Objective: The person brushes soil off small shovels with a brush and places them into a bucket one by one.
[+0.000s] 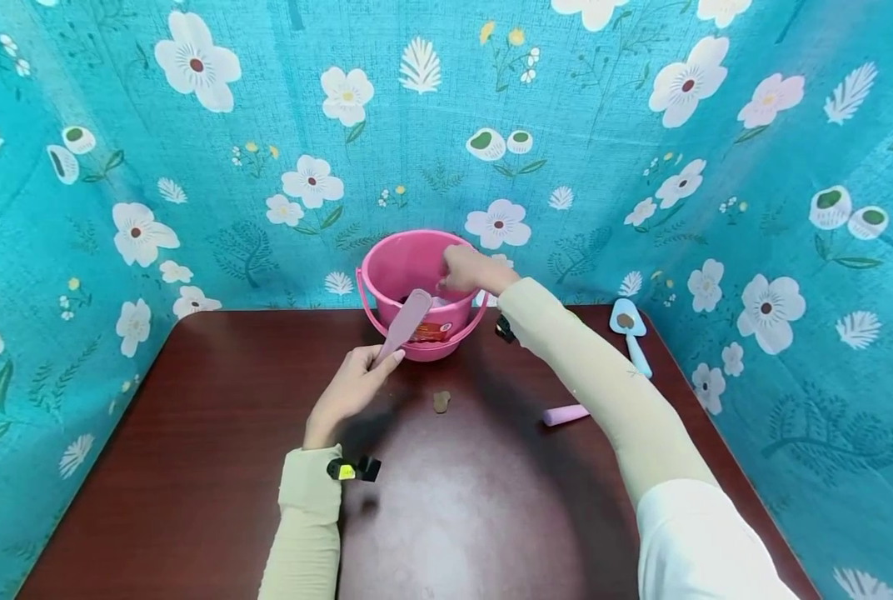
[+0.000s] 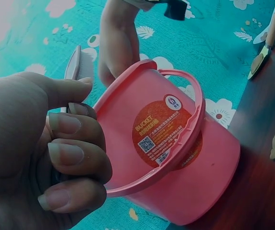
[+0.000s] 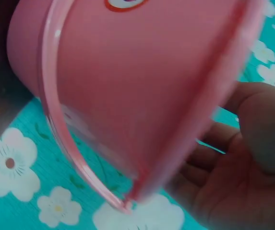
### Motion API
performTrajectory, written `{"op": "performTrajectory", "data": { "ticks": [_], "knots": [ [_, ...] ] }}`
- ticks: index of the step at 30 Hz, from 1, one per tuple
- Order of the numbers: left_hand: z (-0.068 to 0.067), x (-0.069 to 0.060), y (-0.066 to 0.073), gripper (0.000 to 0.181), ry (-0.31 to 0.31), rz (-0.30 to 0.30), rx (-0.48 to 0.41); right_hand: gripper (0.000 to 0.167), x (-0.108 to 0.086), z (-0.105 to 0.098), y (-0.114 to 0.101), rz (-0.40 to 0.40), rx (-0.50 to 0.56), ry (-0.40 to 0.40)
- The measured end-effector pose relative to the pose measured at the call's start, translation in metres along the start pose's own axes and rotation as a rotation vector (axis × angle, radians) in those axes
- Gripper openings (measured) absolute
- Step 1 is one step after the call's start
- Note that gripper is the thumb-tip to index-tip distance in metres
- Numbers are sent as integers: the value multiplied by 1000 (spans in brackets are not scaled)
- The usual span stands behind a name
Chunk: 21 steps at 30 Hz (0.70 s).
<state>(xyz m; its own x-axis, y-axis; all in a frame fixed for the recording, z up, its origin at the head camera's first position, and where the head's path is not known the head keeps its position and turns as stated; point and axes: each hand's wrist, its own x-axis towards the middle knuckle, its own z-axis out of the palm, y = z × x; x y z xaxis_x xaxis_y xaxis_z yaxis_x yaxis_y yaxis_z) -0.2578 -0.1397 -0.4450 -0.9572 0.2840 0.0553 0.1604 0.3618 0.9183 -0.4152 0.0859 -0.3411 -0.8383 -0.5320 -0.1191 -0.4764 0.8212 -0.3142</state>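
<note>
A pink bucket (image 1: 446,321) with a red-orange label stands at the back of the table, its handle hanging down in front. My left hand (image 1: 349,387) grips a mauve, paddle-shaped tool (image 1: 407,323) whose broad end points up before the bucket; its pale textured side in the left wrist view (image 2: 85,64) resembles bristles. My right hand (image 1: 471,268) reaches over the bucket's right rim and inside. In the right wrist view the rim hides the fingertips of the right hand (image 3: 233,163), so whether they hold something is unclear. A pale item (image 1: 441,302) shows inside the bucket.
A small brown lump (image 1: 441,402) lies on the dark table (image 1: 229,417) in front of the bucket. At the right are a light blue trowel (image 1: 628,321) with a brown patch and a pink handle (image 1: 564,415), partly under my right arm. Flowered cloth hangs behind.
</note>
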Motion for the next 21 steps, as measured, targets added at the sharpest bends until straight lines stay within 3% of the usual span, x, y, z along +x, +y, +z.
{"op": "performTrajectory", "data": {
  "ticks": [3, 6, 9, 12, 16, 18, 21],
  "knots": [
    [1, 1, 0, 31, -9, -9, -3, 25, -13, -13, 5, -37, 78, 49],
    [3, 1, 2, 28, -17, 7, -4, 31, -34, -28, 17, -47, 150, 161],
    [5, 2, 4, 27, -28, 21, -5, 30, -65, -40, 37, -16, 205, 297],
    [7, 2, 6, 28, -32, 21, -13, 26, -100, -37, 65, 51, 241, 398],
    [9, 2, 6, 30, -40, 13, -15, 21, -141, -8, 106, 171, 231, 448],
    [9, 2, 5, 31, -44, 10, -13, 23, -161, 14, 118, 255, 148, 436],
    [9, 2, 5, 34, -53, 15, -7, 33, -188, 55, 120, 401, -4, 367]
  ]
}}
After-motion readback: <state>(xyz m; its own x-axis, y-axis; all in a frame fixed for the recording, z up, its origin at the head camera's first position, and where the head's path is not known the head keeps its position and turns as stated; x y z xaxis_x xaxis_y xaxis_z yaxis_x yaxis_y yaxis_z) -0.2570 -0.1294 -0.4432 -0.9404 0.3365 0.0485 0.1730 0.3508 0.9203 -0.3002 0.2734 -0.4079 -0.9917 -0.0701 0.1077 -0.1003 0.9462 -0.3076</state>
